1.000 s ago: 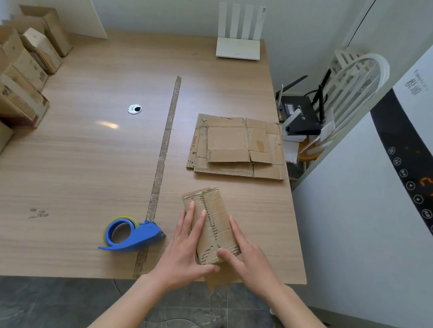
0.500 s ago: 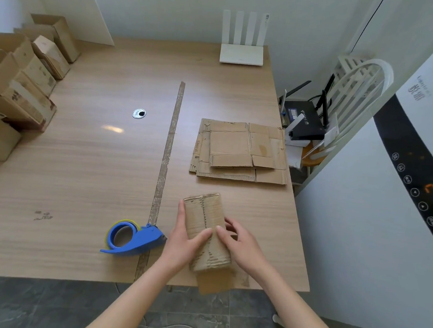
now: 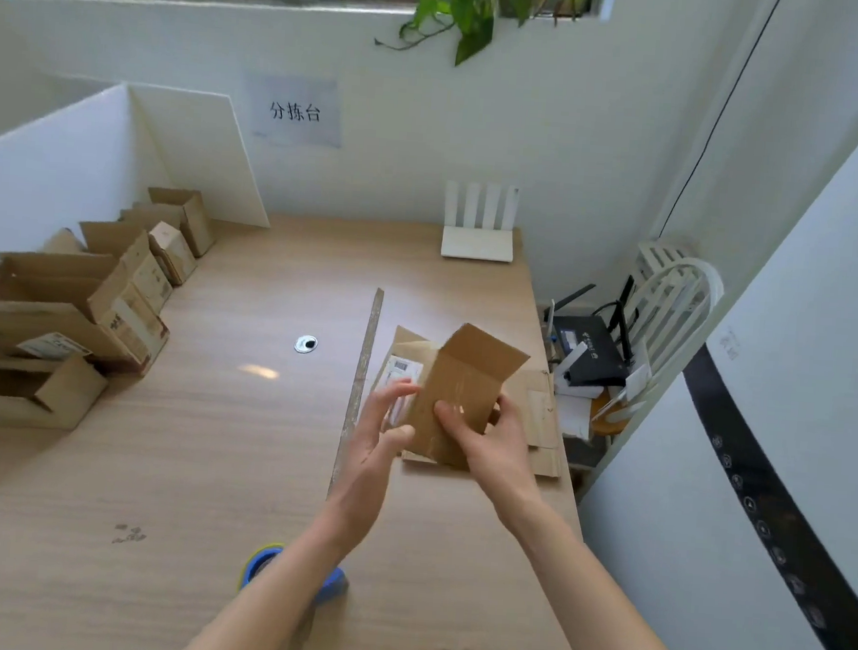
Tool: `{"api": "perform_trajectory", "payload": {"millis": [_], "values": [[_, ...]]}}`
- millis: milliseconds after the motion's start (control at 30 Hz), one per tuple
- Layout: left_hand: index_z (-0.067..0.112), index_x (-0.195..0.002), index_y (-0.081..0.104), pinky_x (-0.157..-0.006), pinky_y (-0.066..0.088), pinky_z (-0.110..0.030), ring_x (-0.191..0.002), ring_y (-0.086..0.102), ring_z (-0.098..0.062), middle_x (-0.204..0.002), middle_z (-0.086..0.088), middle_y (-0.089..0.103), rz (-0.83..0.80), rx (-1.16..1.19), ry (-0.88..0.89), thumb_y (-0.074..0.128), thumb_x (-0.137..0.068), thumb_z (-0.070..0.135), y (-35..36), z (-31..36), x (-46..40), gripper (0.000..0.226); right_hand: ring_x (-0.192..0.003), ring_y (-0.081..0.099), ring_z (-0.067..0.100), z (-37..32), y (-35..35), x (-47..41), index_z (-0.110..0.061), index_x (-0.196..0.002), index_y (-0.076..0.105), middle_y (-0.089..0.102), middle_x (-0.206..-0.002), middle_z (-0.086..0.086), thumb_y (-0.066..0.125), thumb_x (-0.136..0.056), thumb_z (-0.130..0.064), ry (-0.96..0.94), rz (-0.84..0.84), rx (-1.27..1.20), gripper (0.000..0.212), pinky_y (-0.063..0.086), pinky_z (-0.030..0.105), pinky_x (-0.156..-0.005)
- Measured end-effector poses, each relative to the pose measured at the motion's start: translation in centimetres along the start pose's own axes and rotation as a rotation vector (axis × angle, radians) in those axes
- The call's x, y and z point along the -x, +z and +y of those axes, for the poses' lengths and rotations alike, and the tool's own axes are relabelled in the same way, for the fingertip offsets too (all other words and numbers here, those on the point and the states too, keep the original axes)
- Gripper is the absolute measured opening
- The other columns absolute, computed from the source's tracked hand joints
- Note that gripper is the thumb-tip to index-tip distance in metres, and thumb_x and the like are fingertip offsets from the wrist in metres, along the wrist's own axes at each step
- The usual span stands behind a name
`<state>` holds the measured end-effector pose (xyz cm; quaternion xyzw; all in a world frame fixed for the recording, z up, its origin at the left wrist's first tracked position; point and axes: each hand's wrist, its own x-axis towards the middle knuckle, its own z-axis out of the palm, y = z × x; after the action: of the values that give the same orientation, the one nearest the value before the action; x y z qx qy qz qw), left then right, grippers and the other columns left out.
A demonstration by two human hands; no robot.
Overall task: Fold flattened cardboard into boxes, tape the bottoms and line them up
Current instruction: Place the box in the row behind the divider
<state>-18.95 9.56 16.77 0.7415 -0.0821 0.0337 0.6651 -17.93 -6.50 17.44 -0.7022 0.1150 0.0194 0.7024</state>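
Observation:
A small brown cardboard piece is held up above the wooden table, partly opened with a flap raised at its top. My right hand grips its lower right side, thumb across the front. My left hand holds its left edge with curled fingers, beside a white label. Under it lies a stack of flattened cardboard, mostly hidden. The blue tape dispenser sits near the front edge, half covered by my left forearm.
Several folded boxes stand in a row along the left side against a white panel. A white router stands at the table's far edge. A white chair with a black router sits off the right side.
Both hands have lifted the cardboard piece off the table's front edge and up over the flat stack, and it has opened. The view has tilted upward.

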Motion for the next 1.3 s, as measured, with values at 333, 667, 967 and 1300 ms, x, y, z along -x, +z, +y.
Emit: {"api": "perform_trajectory", "payload": {"millis": [333, 667, 967, 1300], "values": [[0.043, -0.157, -0.006, -0.115, 0.032, -0.047, -0.145, 0.032, -0.022, -0.159, -0.001, 0.026, 0.107, -0.012, -0.353, 0.093, -0.056, 0.055, -4.7, 8.4, -4.9, 0.141, -0.115, 0.068, 0.015, -9.1, -2.8, 0.2, -0.041, -0.134, 0.050, 0.069, -0.126, -0.009, 0.084, -0.080, -0.032, -0.166, -0.261, 0.057, 0.064, 0.062, 0.032, -0.082], [0.034, -0.129, 0.039, -0.068, 0.056, -0.015, -0.106, 0.060, -0.002, -0.115, 0.012, 0.059, 0.245, -0.071, -0.113, 0.099, -0.052, 0.020, -12.7, 11.8, -4.2, 0.099, -0.126, 0.049, -0.008, -15.0, 3.4, 0.6, -0.066, -0.152, -0.005, 0.035, -0.140, -0.036, 0.084, -0.081, -0.047, -0.306, -0.420, 0.241, 0.116, 0.044, 0.019, -0.104], [0.040, -0.119, 0.039, -0.070, 0.056, -0.019, -0.108, 0.058, -0.008, -0.116, 0.014, 0.058, 0.384, -0.273, -0.104, 0.098, -0.058, 0.025, -25.2, 10.7, -3.1, 0.086, -0.121, 0.055, 0.001, -17.2, 16.5, 0.9, -0.061, -0.154, 0.005, 0.052, -0.125, -0.033, 0.089, -0.071, -0.052, -0.497, -0.338, 0.532, 0.118, 0.050, 0.032, -0.105], [0.037, -0.151, 0.030, -0.104, 0.048, -0.047, -0.134, 0.047, -0.018, -0.148, 0.010, 0.047, 0.325, -0.481, -0.189, 0.077, -0.064, 0.075, -40.1, 8.5, -1.5, 0.105, -0.122, 0.058, 0.014, -15.1, 29.0, -0.2, -0.042, -0.157, 0.017, 0.053, -0.132, -0.004, 0.092, -0.075, -0.016, -0.409, -0.328, 0.353, 0.115, 0.060, 0.026, -0.081]]}}
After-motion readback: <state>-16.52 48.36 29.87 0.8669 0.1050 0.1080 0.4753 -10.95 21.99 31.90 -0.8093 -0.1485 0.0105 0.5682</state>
